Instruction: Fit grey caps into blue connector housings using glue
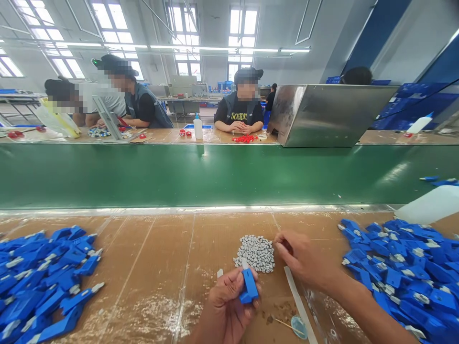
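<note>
My left hand [229, 298] grips a blue plastic part [249, 286] between thumb and fingers, its light tip pointing up and away from me. Just beyond it is a pile of small grey pieces [255, 253] on the brown tabletop. At the right edge of that pile, my right hand [299, 255] is closed, thumb and fingertips drawn together. Whatever it may pinch is too small or hidden to make out. Close to my left hand, a small round bluish dish [299, 327] has a thin wooden stick [285, 324] resting on it.
Blue parts with whitish tips are heaped at left [43, 282] and right [405, 267]. A white container [430, 205] lies beyond the right heap. A green conveyor belt [215, 177] crosses ahead. Behind it several people work near a metal box [326, 117] and a white bottle [198, 128].
</note>
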A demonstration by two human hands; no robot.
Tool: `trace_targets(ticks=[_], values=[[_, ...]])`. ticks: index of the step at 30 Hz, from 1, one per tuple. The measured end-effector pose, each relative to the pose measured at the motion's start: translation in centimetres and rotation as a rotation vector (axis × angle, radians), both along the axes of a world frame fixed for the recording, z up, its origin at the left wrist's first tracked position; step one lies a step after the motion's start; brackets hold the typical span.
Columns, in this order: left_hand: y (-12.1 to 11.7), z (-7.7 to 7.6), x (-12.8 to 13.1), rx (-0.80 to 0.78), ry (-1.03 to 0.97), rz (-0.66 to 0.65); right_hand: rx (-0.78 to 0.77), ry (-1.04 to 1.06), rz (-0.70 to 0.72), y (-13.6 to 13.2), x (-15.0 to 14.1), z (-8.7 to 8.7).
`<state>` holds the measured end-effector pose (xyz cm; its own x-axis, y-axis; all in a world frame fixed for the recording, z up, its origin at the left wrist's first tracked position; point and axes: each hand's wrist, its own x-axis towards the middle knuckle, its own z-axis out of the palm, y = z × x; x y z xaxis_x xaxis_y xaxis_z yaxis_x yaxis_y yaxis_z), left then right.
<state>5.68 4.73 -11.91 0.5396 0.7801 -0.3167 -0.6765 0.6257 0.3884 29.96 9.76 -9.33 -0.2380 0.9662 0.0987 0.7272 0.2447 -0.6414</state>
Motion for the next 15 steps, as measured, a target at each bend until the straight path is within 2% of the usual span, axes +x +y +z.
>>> trace_targets(ticks=[3,8,12,15], values=[[-0.1,0.2,0.3,0.008,-0.015,-0.006,-0.098,0.206,-0.004,-2.5,-0.4,0.7],[-0.2,0.3,0.6,0.008,-0.024,-0.026,-0.434,0.874,-0.03,-5.9,-1.5,0.7],[-0.2,0.2,0.6,0.014,-0.044,-0.029,-0.487,1.066,-0.169,-6.3,-2.2,0.1],[-0.2,0.1,0.6,0.008,-0.066,-0.044,-0.456,1.113,-0.139,-6.0,-2.4,-0.5]])
